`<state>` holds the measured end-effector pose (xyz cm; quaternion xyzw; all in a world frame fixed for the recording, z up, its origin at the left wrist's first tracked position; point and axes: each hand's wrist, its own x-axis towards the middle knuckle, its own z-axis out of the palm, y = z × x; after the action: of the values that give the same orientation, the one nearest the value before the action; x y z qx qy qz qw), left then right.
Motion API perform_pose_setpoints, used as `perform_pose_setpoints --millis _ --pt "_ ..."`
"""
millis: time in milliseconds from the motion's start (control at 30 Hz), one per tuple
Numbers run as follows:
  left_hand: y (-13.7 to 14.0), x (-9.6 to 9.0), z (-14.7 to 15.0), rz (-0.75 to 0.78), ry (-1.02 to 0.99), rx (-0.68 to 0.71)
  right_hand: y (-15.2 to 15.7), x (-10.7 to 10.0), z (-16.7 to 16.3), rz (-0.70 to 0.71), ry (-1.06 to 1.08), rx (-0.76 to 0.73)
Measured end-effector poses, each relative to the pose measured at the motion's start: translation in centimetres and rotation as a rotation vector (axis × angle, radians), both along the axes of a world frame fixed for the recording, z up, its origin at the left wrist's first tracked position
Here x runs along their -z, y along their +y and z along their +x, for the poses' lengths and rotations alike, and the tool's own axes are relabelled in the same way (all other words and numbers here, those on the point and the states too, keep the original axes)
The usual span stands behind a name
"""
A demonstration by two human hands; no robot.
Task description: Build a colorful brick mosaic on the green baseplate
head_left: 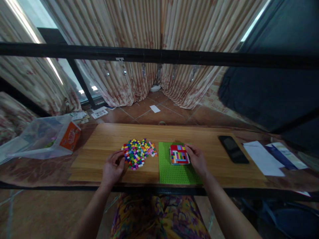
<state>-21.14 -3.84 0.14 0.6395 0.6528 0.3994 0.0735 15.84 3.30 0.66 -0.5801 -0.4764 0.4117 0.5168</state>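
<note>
A pile of small multicoloured toy bricks (139, 153) is spread on the left part of the wooden board. My left hand (113, 167) rests at the pile's left edge, its fingers curved and the thumb apart from the index finger. I make out no brick clearly held there. On a green studded baseplate (171, 176) sits a low block built of coloured bricks (179, 155), mostly red on top with white, blue, yellow and purple. Around its right side are the fingers of my right hand (196, 160), gripping the edge near the far right corner. The thumb is partly hidden.
A black phone (233, 149) lies on the board's right end, beside white papers (263, 158). To the left, a clear plastic bin (42, 137) with an orange label stands on the table. A dark metal bar (159, 54) crosses beyond the table, before striped curtains (139, 30).
</note>
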Motion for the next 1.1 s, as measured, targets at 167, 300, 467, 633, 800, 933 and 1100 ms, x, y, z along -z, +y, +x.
perform_pose_setpoints --millis 167,300,467,633,800,933,1100 --pt "-0.1 -0.1 0.3 0.002 -0.017 -0.015 -0.1 0.0 0.6 -0.021 -0.144 -0.005" --pt "-0.2 0.1 0.3 0.016 -0.025 -0.013 -1.4 -2.2 -1.2 0.269 -0.53 0.055" --pt "-0.2 0.3 0.5 0.044 -0.048 -0.01 -4.5 -4.3 -8.0 0.48 -0.643 -0.35" --pt "-0.3 0.5 0.5 0.039 -0.047 -0.018 -5.8 -2.5 -14.0 0.499 -0.661 -0.577" --pt "-0.4 0.5 0.5 0.022 -0.043 -0.011 -4.6 -1.4 -16.7 0.551 -0.758 -0.633" --pt "-0.6 0.2 0.6 0.012 -0.062 -0.006 -3.6 -1.1 -16.8 0.554 -0.838 -0.645" --pt "-0.5 0.1 0.7 -0.006 -0.073 -0.015 -2.8 -0.7 -14.6 0.545 -0.852 -0.607"
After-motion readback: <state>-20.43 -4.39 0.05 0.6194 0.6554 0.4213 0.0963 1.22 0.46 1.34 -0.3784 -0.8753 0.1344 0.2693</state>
